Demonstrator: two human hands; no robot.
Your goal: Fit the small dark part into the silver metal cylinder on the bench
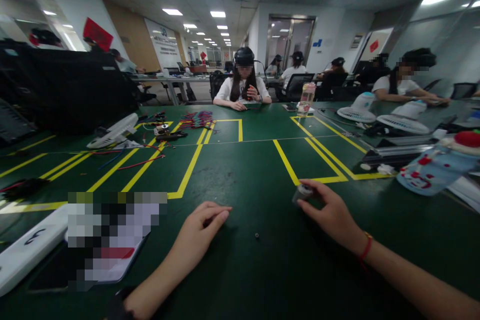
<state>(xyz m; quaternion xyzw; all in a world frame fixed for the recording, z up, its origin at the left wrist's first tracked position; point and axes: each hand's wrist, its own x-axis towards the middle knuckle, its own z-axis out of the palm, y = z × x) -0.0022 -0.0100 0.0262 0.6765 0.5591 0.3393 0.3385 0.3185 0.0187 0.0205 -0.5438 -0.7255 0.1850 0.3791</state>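
My right hand (326,212), a red string bracelet at its wrist, holds a small grey cylinder (302,193) between thumb and fingers, just above or on the green table (247,175). What kind of part it is, I cannot make out. My left hand (204,227) rests on the tabletop with its fingers loosely stretched out and the thumb beside the forefinger; nothing shows in it. Between the two hands, nearer to me, lies a tiny dark ring-like piece (257,235), touched by neither hand.
At left lie a white power strip (33,247) and a phone (125,255), partly blurred out. Loose wires (197,119) and a white fan (114,131) are beyond. At right stand a blue cup (429,167) and metal profiles (397,152). A person (242,82) sits opposite.
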